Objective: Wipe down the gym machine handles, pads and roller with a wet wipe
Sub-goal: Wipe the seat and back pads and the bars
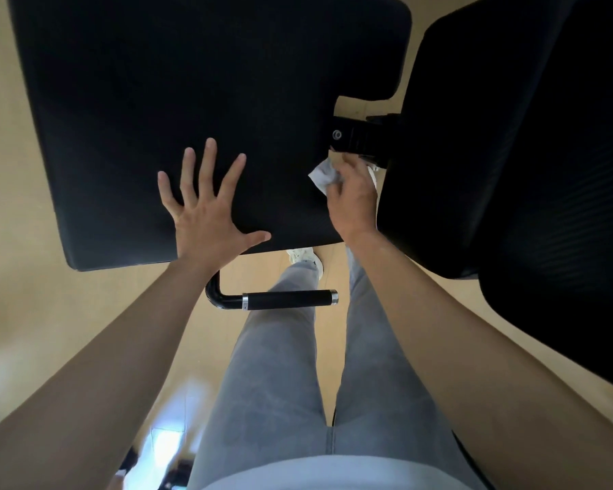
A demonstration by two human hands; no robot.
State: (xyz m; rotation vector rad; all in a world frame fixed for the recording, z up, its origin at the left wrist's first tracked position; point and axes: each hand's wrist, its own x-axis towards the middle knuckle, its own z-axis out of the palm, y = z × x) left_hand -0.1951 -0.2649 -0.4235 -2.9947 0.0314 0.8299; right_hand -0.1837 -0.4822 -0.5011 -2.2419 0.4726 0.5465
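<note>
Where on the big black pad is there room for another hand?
The large pad is bare above and left of the left hand. Its right edge is crowded: the right hand, wet wipe and bracket fill the gap beside the second pad.

A crumpled white wet wipe (pixel 322 176) touched the flat black pad (pixel 192 83) at its four-o'clock edge; a black-gripped handle (pixel 287 300) jutted at six o'clock.

Two black pads (left pad (pixel 192 83), right pad (pixel 510 153)), one handle (pixel 287 300), one wet wipe (pixel 322 176), one white shoe (pixel 307 258) and two hands (left hand (pixel 206 213), right hand (pixel 354 199)) are showing.
</note>
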